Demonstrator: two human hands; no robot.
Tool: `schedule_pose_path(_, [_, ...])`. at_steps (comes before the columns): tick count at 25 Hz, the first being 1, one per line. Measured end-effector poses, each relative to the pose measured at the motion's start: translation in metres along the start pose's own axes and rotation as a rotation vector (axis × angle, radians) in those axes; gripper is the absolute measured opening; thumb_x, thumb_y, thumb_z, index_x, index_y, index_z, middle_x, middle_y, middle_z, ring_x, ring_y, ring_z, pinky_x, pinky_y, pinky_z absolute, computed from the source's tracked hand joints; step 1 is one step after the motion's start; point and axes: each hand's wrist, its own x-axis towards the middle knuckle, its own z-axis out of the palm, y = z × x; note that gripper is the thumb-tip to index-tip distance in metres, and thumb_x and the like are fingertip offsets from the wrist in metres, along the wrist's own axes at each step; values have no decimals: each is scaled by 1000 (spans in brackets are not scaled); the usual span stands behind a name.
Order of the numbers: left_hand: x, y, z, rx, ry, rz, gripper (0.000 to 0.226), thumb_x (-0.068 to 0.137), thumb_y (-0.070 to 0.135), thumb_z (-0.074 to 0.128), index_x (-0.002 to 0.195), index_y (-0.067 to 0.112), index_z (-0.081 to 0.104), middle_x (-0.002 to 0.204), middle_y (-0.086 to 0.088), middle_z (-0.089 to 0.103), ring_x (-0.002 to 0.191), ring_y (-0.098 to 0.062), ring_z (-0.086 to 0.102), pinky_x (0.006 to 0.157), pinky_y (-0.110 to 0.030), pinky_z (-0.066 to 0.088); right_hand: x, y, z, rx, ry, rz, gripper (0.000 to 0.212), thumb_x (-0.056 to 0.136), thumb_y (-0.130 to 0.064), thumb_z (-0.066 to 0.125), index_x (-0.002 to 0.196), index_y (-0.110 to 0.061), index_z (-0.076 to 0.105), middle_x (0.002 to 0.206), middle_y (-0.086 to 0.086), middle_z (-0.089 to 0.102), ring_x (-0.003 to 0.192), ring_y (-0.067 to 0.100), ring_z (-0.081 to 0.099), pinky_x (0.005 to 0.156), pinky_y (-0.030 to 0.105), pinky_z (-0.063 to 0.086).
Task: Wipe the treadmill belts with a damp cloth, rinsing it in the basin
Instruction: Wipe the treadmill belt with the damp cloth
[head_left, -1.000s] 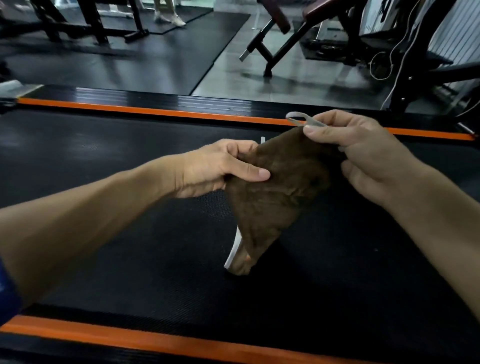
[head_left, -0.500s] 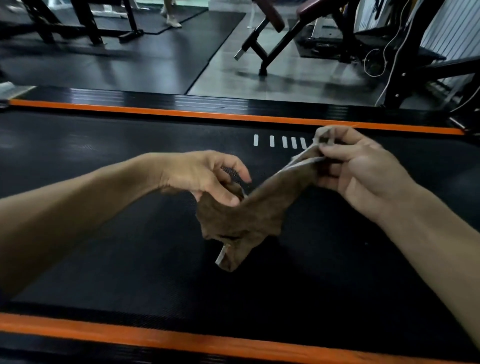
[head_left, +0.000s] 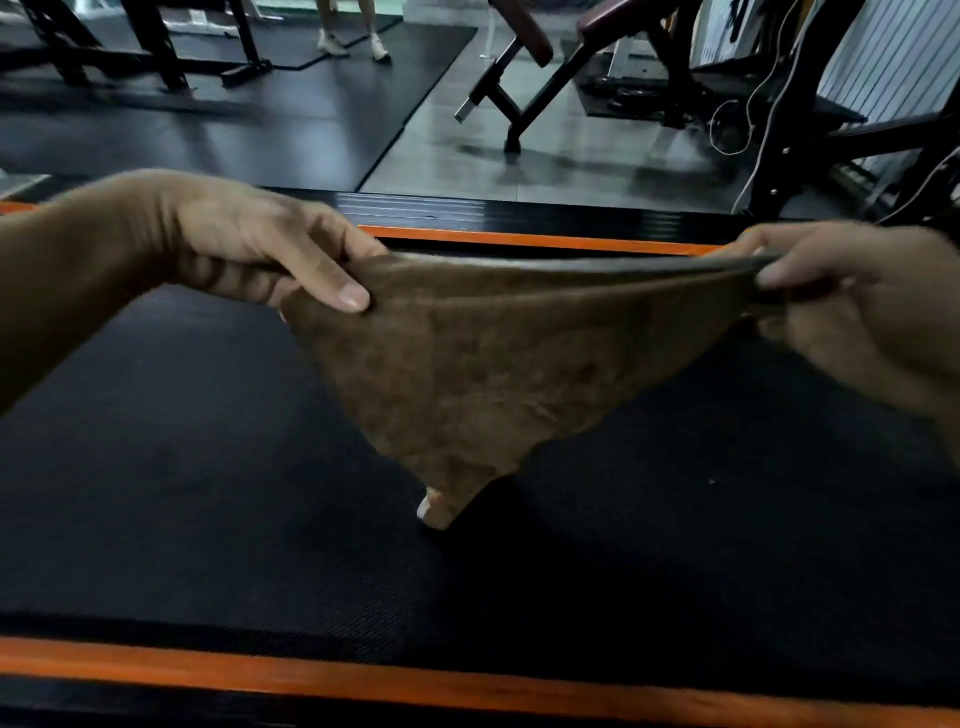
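Cloth (head_left: 483, 374) is brown and stretched out between both hands, held up over the black belt (head_left: 182, 493). The left hand (head_left: 244, 249) pinches one top corner, thumb on the near face and fingers curled behind. The right hand (head_left: 852, 306) grips the other corner, with the top edge pulled taut between them. The rest hangs in a triangle, with the pale tip at the bottom just above the belt or touching it, can't tell which. Orange stripes (head_left: 415, 691) run along the near and far edges of the belt. Behind, there's a bench (head_left: 524, 67) on the grey floor and someone's feet (head_left: 353, 44) in white shoes.
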Motion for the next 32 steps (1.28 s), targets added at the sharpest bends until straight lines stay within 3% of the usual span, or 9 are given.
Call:
schedule_pose_path(3, [-2,17,0,-29,223,7,16,64,10,75,78,6,69,75,-16,70,59,-20,69,52,-25,58,19,-3,-5,299,63,77,8,77,-11,45,75,-17,50,69,1,54,59,14,56,55,21,51])
schedule_pose_path(9, [48,-29,9,290,843,159,15,80,4,76,72,15,68,75,-11,66,69,-19,57,68,-32,47,74,58,8,-282,421,-149,29,87,3,61,78,-24,65,71,-8,61,64,2,55,63,22,46])
schedule_pose_path(12, [55,-51,21,628,720,215,24,73,0,79,78,22,74,73,4,72,66,-7,64,68,-27,52,67,83,4,-661,244,-252,30,83,4,63,79,-25,68,72,-10,62,65,2,56,60,15,42])
schedule_pose_path(15, [60,-67,39,796,394,-28,36,73,3,69,78,38,70,65,25,67,64,5,62,66,-20,49,52,101,4,-899,-64,108,36,80,3,60,83,-30,72,91,-7,67,78,16,64,69,24,50])
schedule_pose_path(17, [73,-71,45,774,440,-111,35,80,11,61,83,44,70,73,30,66,77,3,63,74,-18,48,53,108,9,-837,-20,210,34,84,0,55,92,-28,74,100,-8,67,78,13,64,69,23,50])
schedule_pose_path(21, [106,-76,43,856,624,-144,40,87,22,54,126,28,59,122,-1,66,111,-27,60,94,-38,49,75,128,27,-953,18,155,46,95,-23,55,140,-25,49,138,1,54,124,22,50,101,34,42])
schedule_pose_path(24, [121,-80,48,896,536,-264,41,85,28,60,126,21,56,121,-6,63,109,-29,59,91,-42,50,86,134,34,-1183,-71,245,40,89,-35,63,128,-32,56,123,-2,56,123,26,45,100,43,43])
schedule_pose_path(27, [113,-71,41,739,519,-207,12,81,20,70,87,30,69,86,6,69,83,-15,63,70,-26,48,86,117,26,-909,-35,249,8,79,-24,74,78,-25,66,84,-5,63,87,16,60,71,30,48])
schedule_pose_path(32, [87,-59,12,156,686,82,18,90,7,65,77,19,69,76,3,69,74,-10,61,83,-33,49,85,99,8,-27,135,268,19,87,-2,64,79,-19,59,81,4,65,73,16,62,65,29,50])
